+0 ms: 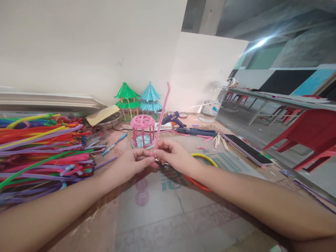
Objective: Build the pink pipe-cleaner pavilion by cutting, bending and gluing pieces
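My left hand (133, 161) and my right hand (172, 155) meet at the table's middle, both pinching the lower end of a long pink pipe cleaner (162, 112) that stands nearly upright and curls at its top. Just behind my fingers sits a small pink round pavilion frame (143, 131) on a pale blue base. Further back stand a green pagoda model (127, 99) and a light blue pagoda model (150, 99).
A big pile of coloured pipe cleaners (42, 150) fills the left side. A blue glue gun (173, 119), a clear plastic jug (214, 105), a phone (248, 149), short sticks (219, 140) and yellow and red rings (206, 159) lie to the right. Red chairs (309, 134) stand beyond the table edge.
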A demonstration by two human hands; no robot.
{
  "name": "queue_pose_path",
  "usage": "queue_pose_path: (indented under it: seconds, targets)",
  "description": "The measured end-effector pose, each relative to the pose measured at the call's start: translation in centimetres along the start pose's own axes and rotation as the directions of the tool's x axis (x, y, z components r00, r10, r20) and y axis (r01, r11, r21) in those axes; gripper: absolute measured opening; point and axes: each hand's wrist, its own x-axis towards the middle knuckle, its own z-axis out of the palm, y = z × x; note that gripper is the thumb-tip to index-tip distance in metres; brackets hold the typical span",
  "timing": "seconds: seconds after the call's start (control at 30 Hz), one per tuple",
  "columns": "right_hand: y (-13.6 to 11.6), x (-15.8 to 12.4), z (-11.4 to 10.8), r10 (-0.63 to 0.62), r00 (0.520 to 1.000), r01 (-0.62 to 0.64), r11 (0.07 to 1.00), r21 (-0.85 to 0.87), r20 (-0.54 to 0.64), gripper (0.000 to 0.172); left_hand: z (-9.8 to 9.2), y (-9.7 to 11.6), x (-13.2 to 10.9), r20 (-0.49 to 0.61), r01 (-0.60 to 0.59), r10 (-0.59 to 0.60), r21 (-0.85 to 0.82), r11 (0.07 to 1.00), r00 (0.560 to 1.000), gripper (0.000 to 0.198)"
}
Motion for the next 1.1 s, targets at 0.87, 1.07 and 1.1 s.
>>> queue_pose_path:
  seconds: [0.87, 1.07, 1.1]
  targets:
    - [-4.2, -3.9, -5.8, 0.105, 0.983, 0.063, 0.59, -0.805, 0.153, 0.026, -0.1, -0.6, 0.0, -0.012, -0.084, 0.084, -0.004, 0.996, 0.996, 0.036]
    - [-4.8, -5.2, -7.4, 0.291, 0.933, 0.033, 0.516, -0.856, 0.212, 0.055, 0.0, -0.5, 0.0, -0.013, -0.068, 0.068, -0.028, 0.997, 0.998, 0.039]
    - [-4.9, -5.2, -7.4, 0.302, 0.93, 0.035, 0.495, -0.868, 0.21, 0.055, 0.0, -0.5, 0.0, -0.021, -0.061, 0.061, -0.037, 0.997, 0.998, 0.039]
